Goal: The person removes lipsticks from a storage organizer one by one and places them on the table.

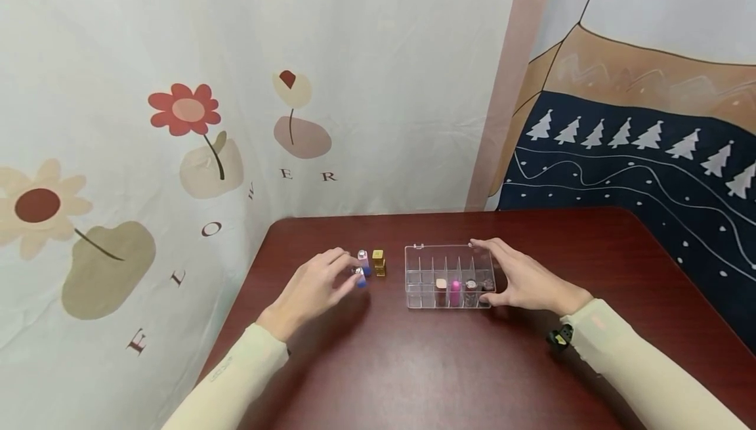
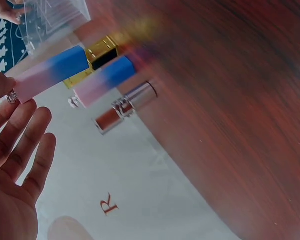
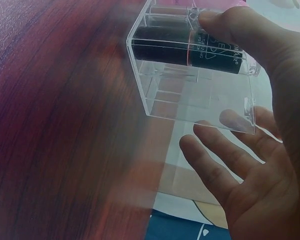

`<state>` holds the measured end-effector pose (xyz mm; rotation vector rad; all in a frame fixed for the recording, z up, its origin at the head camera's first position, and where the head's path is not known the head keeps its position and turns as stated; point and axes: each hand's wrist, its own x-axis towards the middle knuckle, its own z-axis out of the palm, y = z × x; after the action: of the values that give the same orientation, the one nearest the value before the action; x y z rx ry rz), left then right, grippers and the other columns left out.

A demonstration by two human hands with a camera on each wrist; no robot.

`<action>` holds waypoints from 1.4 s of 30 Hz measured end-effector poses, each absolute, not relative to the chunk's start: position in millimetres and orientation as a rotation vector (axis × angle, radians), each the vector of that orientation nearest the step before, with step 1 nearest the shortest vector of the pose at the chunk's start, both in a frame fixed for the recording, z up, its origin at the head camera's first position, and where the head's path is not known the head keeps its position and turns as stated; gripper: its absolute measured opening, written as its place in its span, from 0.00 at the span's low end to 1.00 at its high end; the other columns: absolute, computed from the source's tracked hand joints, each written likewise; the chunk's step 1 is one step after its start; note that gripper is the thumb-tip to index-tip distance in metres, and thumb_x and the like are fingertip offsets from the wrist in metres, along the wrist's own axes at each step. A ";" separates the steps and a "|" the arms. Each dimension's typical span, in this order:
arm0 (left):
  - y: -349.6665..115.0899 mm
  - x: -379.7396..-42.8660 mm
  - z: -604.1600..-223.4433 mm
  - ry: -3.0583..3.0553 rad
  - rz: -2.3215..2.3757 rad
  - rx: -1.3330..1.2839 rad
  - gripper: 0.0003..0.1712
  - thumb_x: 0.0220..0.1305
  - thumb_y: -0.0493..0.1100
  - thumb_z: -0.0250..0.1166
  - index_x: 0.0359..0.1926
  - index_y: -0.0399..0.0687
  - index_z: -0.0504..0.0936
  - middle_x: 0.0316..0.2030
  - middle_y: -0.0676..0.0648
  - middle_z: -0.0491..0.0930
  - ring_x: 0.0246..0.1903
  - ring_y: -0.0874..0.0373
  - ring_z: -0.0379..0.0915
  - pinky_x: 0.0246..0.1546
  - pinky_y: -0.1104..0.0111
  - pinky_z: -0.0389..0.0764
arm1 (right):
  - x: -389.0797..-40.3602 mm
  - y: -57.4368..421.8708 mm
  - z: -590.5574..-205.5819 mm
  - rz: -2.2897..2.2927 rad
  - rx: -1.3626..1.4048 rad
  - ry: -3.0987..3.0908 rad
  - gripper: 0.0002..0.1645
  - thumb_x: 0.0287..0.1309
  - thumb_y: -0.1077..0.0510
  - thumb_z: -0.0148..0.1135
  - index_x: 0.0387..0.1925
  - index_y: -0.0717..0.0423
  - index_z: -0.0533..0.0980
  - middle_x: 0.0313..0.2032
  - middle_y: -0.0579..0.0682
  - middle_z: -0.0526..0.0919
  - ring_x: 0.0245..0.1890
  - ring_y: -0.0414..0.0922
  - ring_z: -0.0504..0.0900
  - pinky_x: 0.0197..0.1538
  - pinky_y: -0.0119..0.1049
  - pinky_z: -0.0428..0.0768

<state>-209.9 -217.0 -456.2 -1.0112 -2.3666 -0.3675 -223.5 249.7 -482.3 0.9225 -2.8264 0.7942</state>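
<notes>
My left hand pinches one end of a pink-to-blue lipstick tube between thumb and finger, raised over the table; the other fingers are spread. Just beyond stand a second pink-to-blue tube, a gold tube and a silver tube with a brown section. To their right is a clear divided organizer. My right hand grips its right side, thumb at the front and fingers at the back. Its front row holds several lipsticks, including a magenta one and a black one.
The dark red wooden table carries all of this. A white curtain with printed flowers hangs behind and left, and a dark blue printed cloth hangs at the right. A watch is on the right wrist.
</notes>
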 end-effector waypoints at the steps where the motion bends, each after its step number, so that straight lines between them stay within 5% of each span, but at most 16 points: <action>1: -219.0 -209.9 -456.4 -2.376 -0.365 -1.006 0.12 0.72 0.44 0.84 0.52 0.50 0.93 0.43 0.52 0.89 0.37 0.57 0.86 0.42 0.61 0.92 | -223.4 249.5 -482.4 0.795 0.922 -2.828 0.68 0.54 0.51 0.94 0.89 0.53 0.64 0.74 0.54 0.79 0.68 0.54 0.88 0.69 0.61 0.91; 9: -234.4 -213.6 -460.4 -2.444 -0.383 -0.939 0.13 0.71 0.45 0.84 0.52 0.53 0.93 0.48 0.53 0.92 0.44 0.56 0.92 0.44 0.60 0.94 | -222.1 249.0 -480.7 0.793 0.919 -2.834 0.68 0.54 0.51 0.94 0.89 0.51 0.63 0.74 0.54 0.79 0.68 0.55 0.88 0.69 0.62 0.91; 42: -269.9 -241.7 -475.1 -2.584 -0.430 -0.767 0.10 0.73 0.41 0.83 0.52 0.51 0.92 0.45 0.54 0.89 0.38 0.62 0.91 0.39 0.62 0.92 | -223.2 249.4 -481.0 0.786 0.905 -2.848 0.68 0.54 0.51 0.94 0.89 0.49 0.63 0.75 0.54 0.78 0.70 0.56 0.88 0.70 0.62 0.90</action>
<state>-241.7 -269.9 -475.1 -0.7668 -2.5841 -0.4298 -223.2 249.4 -481.0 0.9052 -2.8482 0.7861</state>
